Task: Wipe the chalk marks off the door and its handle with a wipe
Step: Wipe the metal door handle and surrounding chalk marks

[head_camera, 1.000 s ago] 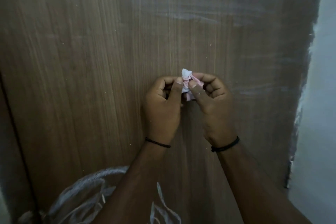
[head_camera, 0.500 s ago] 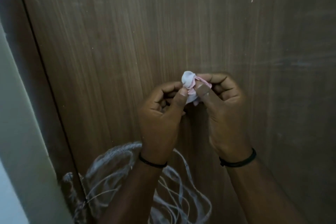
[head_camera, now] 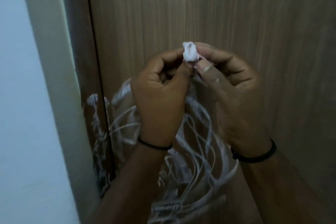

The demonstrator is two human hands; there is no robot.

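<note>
More chalk marks (head_camera: 190,160) in view.

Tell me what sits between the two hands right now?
In the head view, only the balled-up wipe, pinched between the left hand and the right hand, above the chalk marks.

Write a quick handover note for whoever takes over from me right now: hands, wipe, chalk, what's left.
Left hand and right hand both pinch the wadded wipe in front of the door, not touching it.
Chalk marks: a dense scribble low on the door, behind the wrists, spilling onto the door frame.
Done: upper door looks clear.
Left: wipe the scribble; the handle is out of view.
</note>
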